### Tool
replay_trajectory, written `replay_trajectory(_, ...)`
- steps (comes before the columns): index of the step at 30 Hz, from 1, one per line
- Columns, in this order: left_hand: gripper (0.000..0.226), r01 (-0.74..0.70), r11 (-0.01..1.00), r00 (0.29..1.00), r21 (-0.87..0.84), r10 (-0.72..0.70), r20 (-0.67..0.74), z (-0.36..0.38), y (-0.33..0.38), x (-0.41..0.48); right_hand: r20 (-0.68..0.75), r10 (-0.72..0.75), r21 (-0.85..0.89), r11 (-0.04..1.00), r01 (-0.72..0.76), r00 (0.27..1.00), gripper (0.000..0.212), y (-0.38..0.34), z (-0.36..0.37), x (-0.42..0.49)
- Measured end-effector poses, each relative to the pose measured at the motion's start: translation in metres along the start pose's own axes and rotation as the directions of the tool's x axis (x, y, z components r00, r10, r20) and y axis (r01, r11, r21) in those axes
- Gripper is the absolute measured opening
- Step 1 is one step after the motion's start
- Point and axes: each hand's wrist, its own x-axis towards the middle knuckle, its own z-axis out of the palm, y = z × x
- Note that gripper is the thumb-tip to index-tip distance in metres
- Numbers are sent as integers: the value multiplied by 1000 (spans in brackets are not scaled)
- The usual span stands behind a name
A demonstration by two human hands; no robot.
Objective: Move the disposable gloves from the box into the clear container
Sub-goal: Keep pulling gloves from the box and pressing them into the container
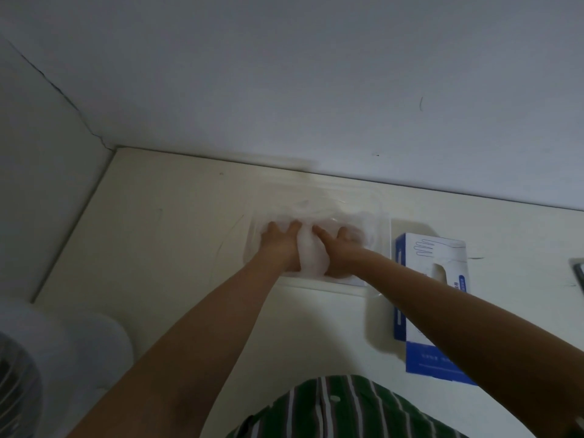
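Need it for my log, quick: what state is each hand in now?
Left hand: open, fingers spread, pressing the gloves in the clear container.
Right hand: open, pressing the same gloves.

Your dark green shirt [347, 412] has thin white and mauve stripes and one pale button [334, 398]; forearms [202, 324] behind your left hand [279, 246] and right hand [339, 249] are bare.

Count: 2 hands (left hand [281, 245], right hand [340, 248]), 1 clear container [347, 197], 1 glove box [436, 257], 1 wad of gloves [311, 259] (individual number unreadable), 1 fan [19, 374], 1 bench [173, 232].
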Motion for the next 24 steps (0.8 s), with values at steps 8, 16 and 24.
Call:
replay_trajectory(8,58,-1,995,979,103,22,-202,-8,6,-10,-208,-112,163,976,147,972,80,2,-20,-27)
replay_trajectory(16,12,-325,946,759,-9,255,-599,-21,78,-47,-747,-34,318,859,401,664,17,62,-52,-85)
replay_trajectory(24,15,-625,776,751,-90,566,-340,24,186,-84,-522,203,423,905,44,828,13,154,7,-126)
